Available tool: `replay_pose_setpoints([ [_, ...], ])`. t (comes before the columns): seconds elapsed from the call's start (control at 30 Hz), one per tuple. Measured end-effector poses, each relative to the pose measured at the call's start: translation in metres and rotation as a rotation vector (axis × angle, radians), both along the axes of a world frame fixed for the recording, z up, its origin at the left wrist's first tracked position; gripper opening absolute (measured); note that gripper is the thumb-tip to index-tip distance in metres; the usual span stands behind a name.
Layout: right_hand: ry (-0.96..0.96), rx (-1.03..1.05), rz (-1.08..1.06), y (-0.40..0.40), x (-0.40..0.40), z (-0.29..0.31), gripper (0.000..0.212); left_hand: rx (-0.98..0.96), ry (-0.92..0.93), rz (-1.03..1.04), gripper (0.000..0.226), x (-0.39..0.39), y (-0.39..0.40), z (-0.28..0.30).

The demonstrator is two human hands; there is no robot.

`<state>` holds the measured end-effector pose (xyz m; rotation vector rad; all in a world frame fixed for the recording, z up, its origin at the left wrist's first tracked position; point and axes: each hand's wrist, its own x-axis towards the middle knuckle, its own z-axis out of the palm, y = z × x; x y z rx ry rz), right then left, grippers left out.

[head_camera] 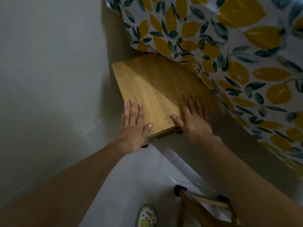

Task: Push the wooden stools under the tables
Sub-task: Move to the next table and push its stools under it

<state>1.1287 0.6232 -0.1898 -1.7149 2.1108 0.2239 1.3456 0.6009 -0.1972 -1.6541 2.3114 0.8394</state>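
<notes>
One wooden stool (157,92) stands by the wall, its far edge already under the lemon-print cloth (237,54) of the counter; two hands, left hand (133,126) and right hand (193,118), lie flat and spread on its seat, grasping nothing; a second stool (205,208) shows below; no writing readable.

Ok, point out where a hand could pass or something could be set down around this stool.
Free: the stool seat beyond both hands, up to the lemon tablecloth; the floor between the forearms. Crowded: the near seat edge under the left hand and right hand; the wall crowds the stool's left side.
</notes>
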Motion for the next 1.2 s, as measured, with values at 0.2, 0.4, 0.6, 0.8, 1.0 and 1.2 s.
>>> replay_pose_setpoints([
  [0.2,-0.127,-0.272,-0.105,0.081,0.032,0.011,0.073,-0.121,0.109,-0.052,0.065,0.023,0.035,0.012],
  [0.4,-0.117,-0.310,-0.339,0.211,0.053,0.009,0.074,-0.142,0.254,-0.122,0.065,0.025,0.156,0.021],
  [0.6,-0.107,-0.371,-0.601,0.360,0.064,0.026,0.070,-0.052,0.229,-0.341,0.064,0.015,0.273,0.035],
  [0.8,-0.034,-0.370,-0.741,0.499,0.066,0.027,0.069,-0.016,0.202,-0.522,0.072,-0.012,0.383,0.038],
  [1.0,-0.006,-0.245,-0.764,0.610,0.063,0.005,0.077,-0.102,0.183,-0.594,0.074,-0.022,0.468,0.006],
  [1.2,0.034,-0.196,-0.557,0.635,0.053,-0.014,0.088,-0.210,0.032,-0.482,0.082,-0.032,0.501,-0.014],
])
